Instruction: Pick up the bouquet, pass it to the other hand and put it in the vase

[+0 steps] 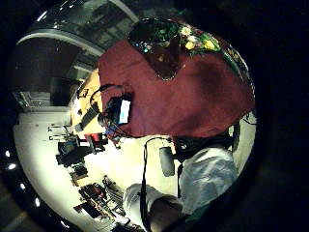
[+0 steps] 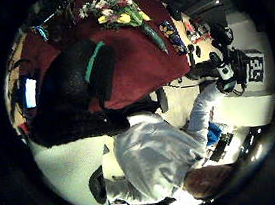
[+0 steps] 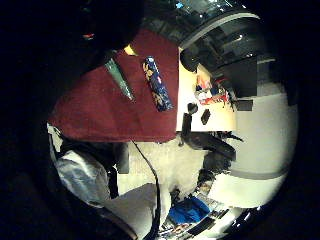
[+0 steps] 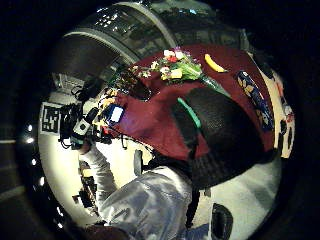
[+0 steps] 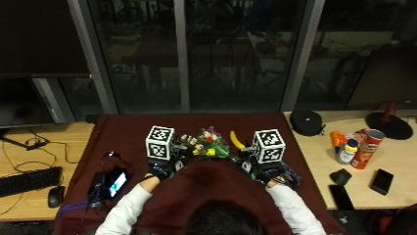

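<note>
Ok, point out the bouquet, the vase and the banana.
bouquet (image 5: 205,143), outside view, on the flower heads.
vase (image 1: 161,46), left little finger side palm view, on its dark glass body.
banana (image 5: 236,139), outside view, on its yellow middle.

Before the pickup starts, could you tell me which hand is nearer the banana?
Right. The right hand sits just beside the banana; the left hand lies across the bouquet from it.
</note>
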